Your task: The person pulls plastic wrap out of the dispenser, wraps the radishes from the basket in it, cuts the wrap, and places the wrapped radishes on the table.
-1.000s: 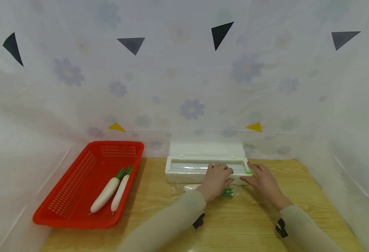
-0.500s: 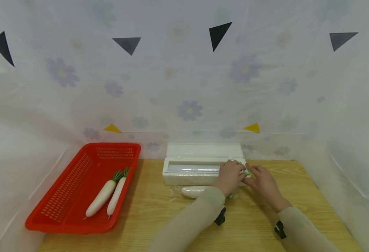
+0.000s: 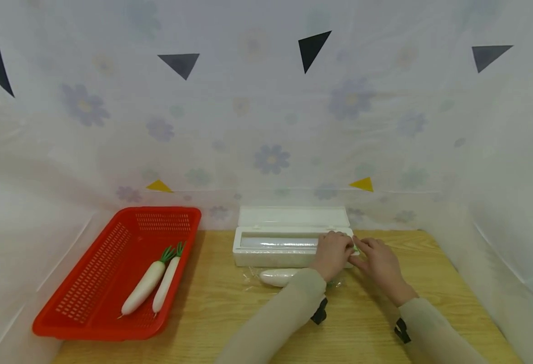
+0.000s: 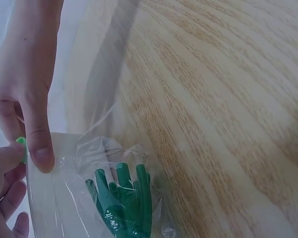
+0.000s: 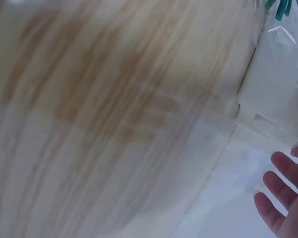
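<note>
Where the flower-printed curtain (image 3: 271, 96) meets the wood-grain tabletop (image 3: 211, 293), it rises as a pale backdrop around the work. On the person's left sits the red plastic basket (image 3: 93, 332), slatted along its walls. Near the back of the tabletop, right of the basket, lies the white cling-film dispenser (image 3: 266, 259), its lid raised behind and the film roll (image 3: 275, 243) visible in its trough. Both hands meet at its right end: the right hand (image 3: 382, 268) grips that end between thumb and forefinger, while the left hand (image 3: 334, 254) reaches over the box with bent fingers, its fingertips at the green slider; whether they pinch it I cannot tell. Just in front of the box rests the film-wrapped daikon (image 3: 277, 277), partly hidden by the left arm. Two bare daikons (image 3: 143, 288) lie side by side in the basket, green tops pointing backward. Smallest is the green slider (image 4: 21, 144).
</note>
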Demonstrator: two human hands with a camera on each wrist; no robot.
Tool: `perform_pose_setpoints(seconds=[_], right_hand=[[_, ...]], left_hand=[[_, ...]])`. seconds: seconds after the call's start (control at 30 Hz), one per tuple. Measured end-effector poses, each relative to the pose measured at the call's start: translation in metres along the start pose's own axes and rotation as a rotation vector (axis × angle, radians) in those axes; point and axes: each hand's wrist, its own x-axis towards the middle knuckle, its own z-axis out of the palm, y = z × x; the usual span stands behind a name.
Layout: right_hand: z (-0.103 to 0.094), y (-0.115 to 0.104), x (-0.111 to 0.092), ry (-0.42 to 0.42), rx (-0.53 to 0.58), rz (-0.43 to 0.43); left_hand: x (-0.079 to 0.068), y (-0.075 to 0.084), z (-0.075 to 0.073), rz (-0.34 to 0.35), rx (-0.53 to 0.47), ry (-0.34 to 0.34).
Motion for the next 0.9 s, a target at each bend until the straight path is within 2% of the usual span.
perform_pose_setpoints(seconds=[0.13,0.33,0.63,0.9], right_hand=[[0.001,-0.001,0.0,0.018,-0.004,-0.004],[0.003,0.0,0.0,0.051,0.004,-0.021],[0.005,0.0,-0.001,0.071,0.005,-0.024],[0.005,-0.001,-0.001,0.058,0.005,0.01]], left_hand=[[0.0,-0.001,-0.003,0.005,0.01,-0.018],[0.001,-0.008,-0.006,0.053,0.004,-0.02],[0.004,-0.019,-0.006,0.089,-0.177,-0.042],[0.002,-0.025,-0.011,0.093,-0.24,-0.03]])
